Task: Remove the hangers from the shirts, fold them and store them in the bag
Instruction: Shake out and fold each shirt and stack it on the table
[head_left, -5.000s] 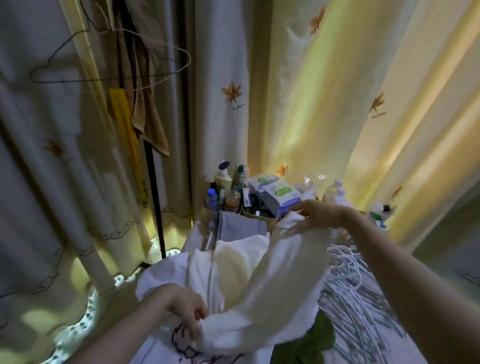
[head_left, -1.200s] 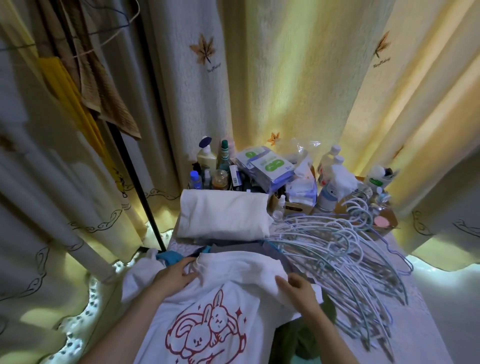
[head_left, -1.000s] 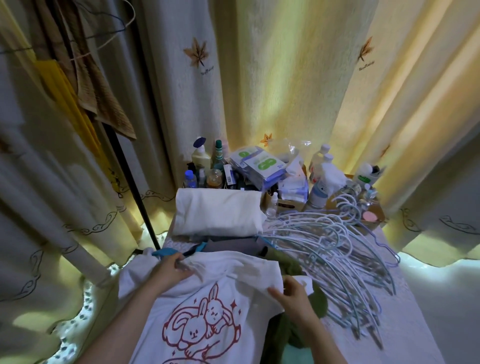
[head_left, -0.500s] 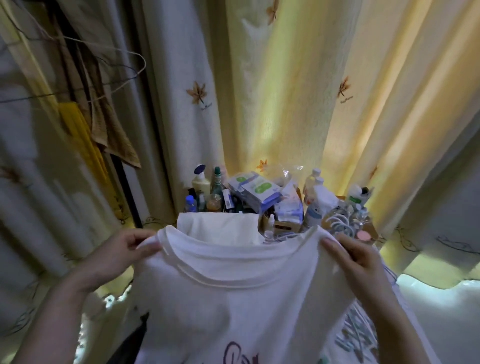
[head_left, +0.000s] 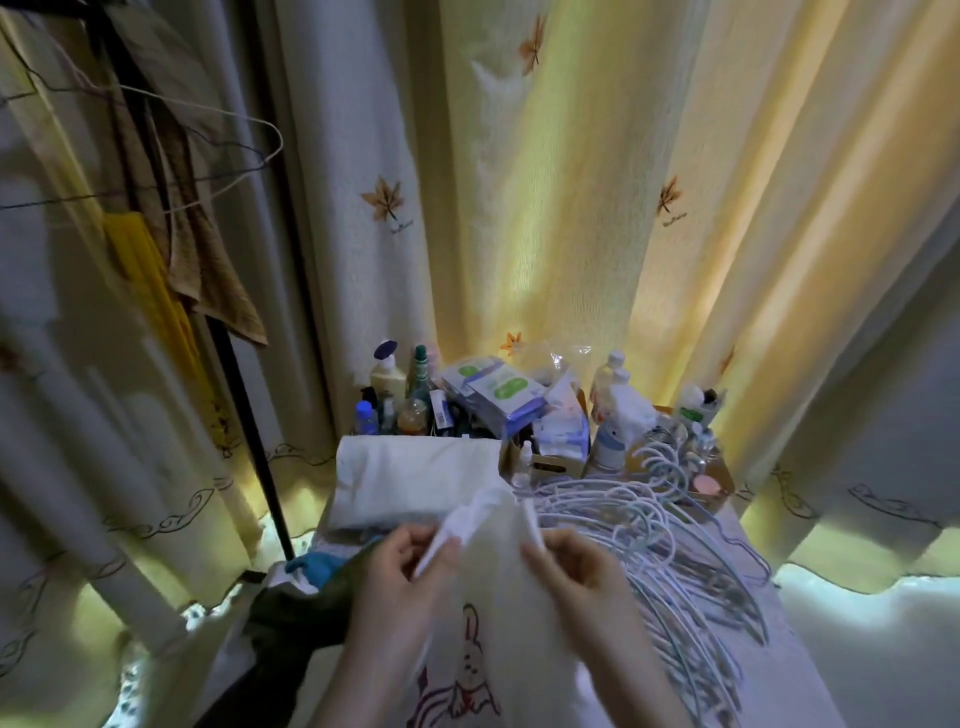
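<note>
Lowered shirt (head_left: 498, 587) is blurred, print (head_left: 467, 680) cut off.

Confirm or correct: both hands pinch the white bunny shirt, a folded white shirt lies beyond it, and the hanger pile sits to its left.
Wrong on one count: the head view shows the hanger pile to the right of the bunny shirt, not left. The left hand and right hand pinch it, folded white shirt beyond.
</note>
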